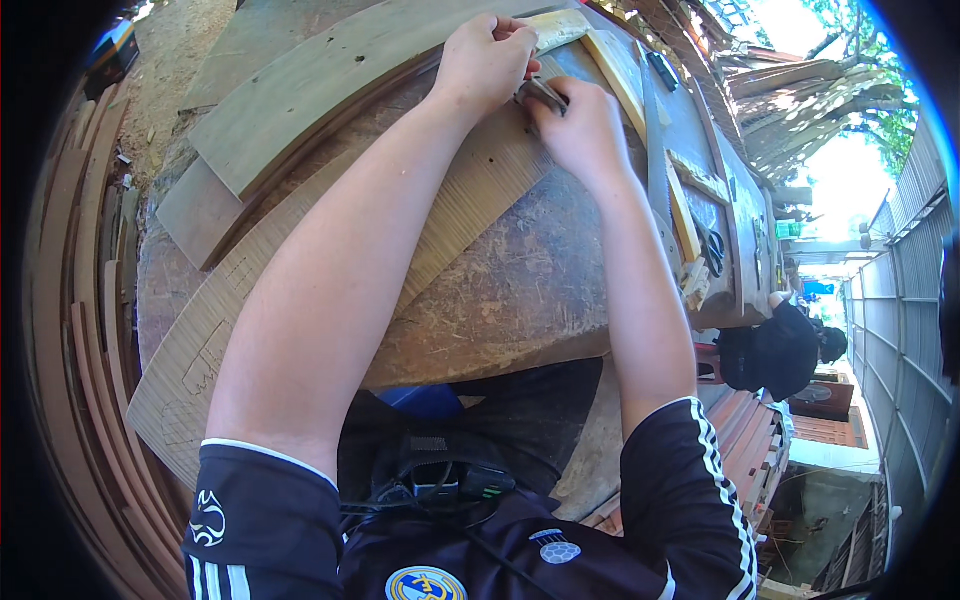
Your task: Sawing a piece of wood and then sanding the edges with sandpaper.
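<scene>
My left hand (pixel 485 62) is at the top centre, fingers curled and pinched over the upper part of a long striped wooden board (pixel 450 225), beside a pale wood strip (pixel 558 28); what it holds, if anything, is too hidden to make out. Just below and right of it, my right hand (pixel 575 130) is closed on a small metal tool (pixel 535 94), which points toward my left hand. The striped board lies slanted across the worn bench (pixel 490 300), with drawn or scored lines at its lower left end.
Greyish curved boards (pixel 270 120) lie at the bench's back left. Saw blade (pixel 655 150), scissors (pixel 711 250) and wood strips (pixel 685 225) are at the right. Timber stacks (pixel 85 300) line the left. Another person (pixel 770 350) in dark clothes works at the right beside a metal fence (pixel 900 330).
</scene>
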### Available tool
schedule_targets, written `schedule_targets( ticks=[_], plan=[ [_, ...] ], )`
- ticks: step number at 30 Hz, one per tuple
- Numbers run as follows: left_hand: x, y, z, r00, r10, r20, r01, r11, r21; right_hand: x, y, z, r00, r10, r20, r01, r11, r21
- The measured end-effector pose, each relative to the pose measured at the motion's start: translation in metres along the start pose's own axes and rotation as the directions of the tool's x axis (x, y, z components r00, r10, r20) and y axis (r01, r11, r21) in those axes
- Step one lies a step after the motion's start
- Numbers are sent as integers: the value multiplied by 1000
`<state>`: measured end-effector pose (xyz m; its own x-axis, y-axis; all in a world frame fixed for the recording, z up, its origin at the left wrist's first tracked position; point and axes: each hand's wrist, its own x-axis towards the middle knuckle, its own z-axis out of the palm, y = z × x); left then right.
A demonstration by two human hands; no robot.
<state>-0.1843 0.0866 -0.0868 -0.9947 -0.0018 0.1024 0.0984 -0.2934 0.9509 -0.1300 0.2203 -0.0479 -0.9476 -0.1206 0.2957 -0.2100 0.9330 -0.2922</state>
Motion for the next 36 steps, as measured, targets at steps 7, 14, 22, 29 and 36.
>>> schedule_targets(
  ticks=[7,14,22,29,36],
  plan=[
    [23,-24,3,995,89,-45,-89,996,14,4,22,20,989,-94,-117,107,988,111],
    [26,-14,-10,1000,27,14,-27,999,-24,23,15,27,985,-172,-34,166,978,-130],
    [3,0,5,956,248,-159,-222,961,168,-3,12,0,975,-220,37,223,957,-186],
    [10,-12,-1,961,221,-164,-206,973,106,-46,22,-50,965,23,262,11,992,-128],
    [0,0,4,949,314,-41,-298,929,219,-22,16,-77,984,12,180,-13,1000,5]
  ],
)
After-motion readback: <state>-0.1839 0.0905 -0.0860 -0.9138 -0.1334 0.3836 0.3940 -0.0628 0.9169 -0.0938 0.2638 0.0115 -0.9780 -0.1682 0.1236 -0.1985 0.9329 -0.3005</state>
